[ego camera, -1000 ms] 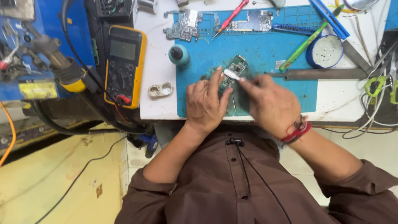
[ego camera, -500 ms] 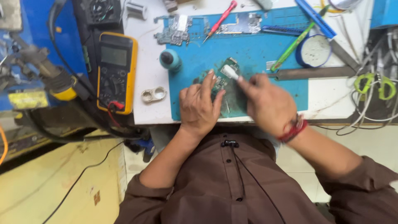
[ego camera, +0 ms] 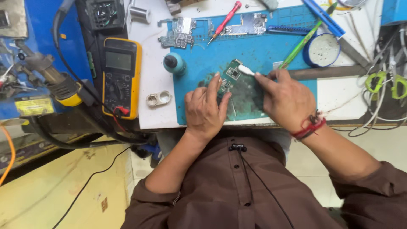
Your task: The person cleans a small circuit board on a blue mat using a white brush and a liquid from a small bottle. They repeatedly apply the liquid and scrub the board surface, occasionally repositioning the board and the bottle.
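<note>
- Sitting at the far left of the bench, the yellow meter (ego camera: 121, 76) and the small blue bottle (ego camera: 174, 63) stay out of the work; neither hand touches them.
- The left hand (ego camera: 206, 108) lies flat on the blue mat (ego camera: 254, 46), fingers spread, its fingertips pressing the near edge of the green circuit board (ego camera: 232, 75) to pin it.
- The board rests on the mat between the two hands, tilted slightly.
- The right hand (ego camera: 285, 98) pinches a thin swab (ego camera: 246, 70), its white tip touching the board's upper corner.
- Judging from this, the stroke goes best light and short, with the left fingertips clear of the components.
- The round tin (ego camera: 322, 50) stands well apart, upper right.
</note>
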